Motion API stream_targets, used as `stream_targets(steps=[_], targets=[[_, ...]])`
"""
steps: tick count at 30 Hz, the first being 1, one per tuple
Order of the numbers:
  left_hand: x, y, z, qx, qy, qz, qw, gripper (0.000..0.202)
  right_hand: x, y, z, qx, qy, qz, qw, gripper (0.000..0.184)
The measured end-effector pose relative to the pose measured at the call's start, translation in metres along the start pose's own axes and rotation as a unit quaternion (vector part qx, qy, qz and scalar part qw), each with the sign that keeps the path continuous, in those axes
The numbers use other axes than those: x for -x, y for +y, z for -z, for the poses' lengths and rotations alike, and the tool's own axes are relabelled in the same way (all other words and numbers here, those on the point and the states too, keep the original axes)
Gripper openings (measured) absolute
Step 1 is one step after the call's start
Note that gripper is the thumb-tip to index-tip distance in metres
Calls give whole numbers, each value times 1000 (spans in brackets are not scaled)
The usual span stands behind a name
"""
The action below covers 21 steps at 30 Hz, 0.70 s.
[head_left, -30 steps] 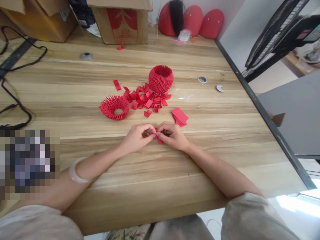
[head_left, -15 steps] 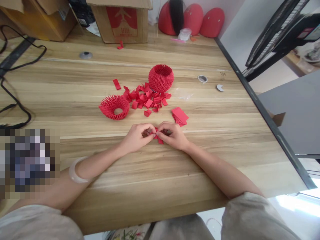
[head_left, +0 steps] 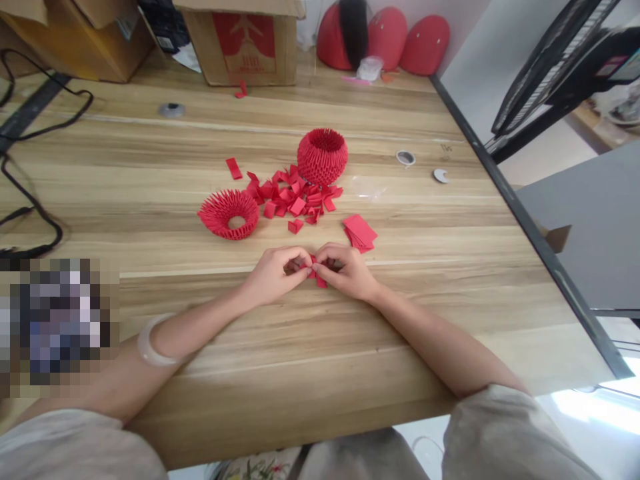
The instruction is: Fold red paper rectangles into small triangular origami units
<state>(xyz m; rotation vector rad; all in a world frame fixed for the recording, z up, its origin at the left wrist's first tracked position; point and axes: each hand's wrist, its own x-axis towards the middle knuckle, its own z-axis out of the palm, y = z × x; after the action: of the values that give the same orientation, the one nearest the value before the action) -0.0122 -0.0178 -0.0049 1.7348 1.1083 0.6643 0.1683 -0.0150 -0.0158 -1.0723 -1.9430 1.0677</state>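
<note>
A small piece of red paper [head_left: 313,265] is pinched between the fingertips of my left hand [head_left: 281,272] and my right hand [head_left: 349,270]. The fingers partly cover it, so its folds are hard to see. Just below the fingertips, a bit of red paper [head_left: 321,283] shows against the table. Beyond my right hand lies a stack of flat red paper slips [head_left: 360,232]. Several folded red paper pieces [head_left: 295,195] are heaped past my hands. A spiky ring of folded red paper [head_left: 229,215] sits left of the heap, and a round red paper bowl [head_left: 323,158] stands behind it.
On the wooden table [head_left: 300,373] lie a roll of tape [head_left: 405,158] and a white crescent-shaped piece [head_left: 441,175]. Cardboard boxes [head_left: 245,50] and red rounded objects [head_left: 425,45] line the back. A black cable [head_left: 30,200] runs along the left. A fan [head_left: 535,67] stands at the right.
</note>
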Motion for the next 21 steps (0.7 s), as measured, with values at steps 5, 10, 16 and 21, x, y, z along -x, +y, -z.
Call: stream_targets(steps=[5,10,16,21], targets=[[0,-1,0,3,0,-1,1000,11,0,0,0,0,3,3,1000,10],[0,-1,-1,0,-1,-1,1000,12,0,-1,0,1,0,2,1000,11],[0,-1,-1,2,-2,1,1000,11,0,-1,0,-3,-1,3,1000,11],[-1,0,0,-3,-1,-1,1000,11,0,-1,0,-2,0,-4,1000,12]])
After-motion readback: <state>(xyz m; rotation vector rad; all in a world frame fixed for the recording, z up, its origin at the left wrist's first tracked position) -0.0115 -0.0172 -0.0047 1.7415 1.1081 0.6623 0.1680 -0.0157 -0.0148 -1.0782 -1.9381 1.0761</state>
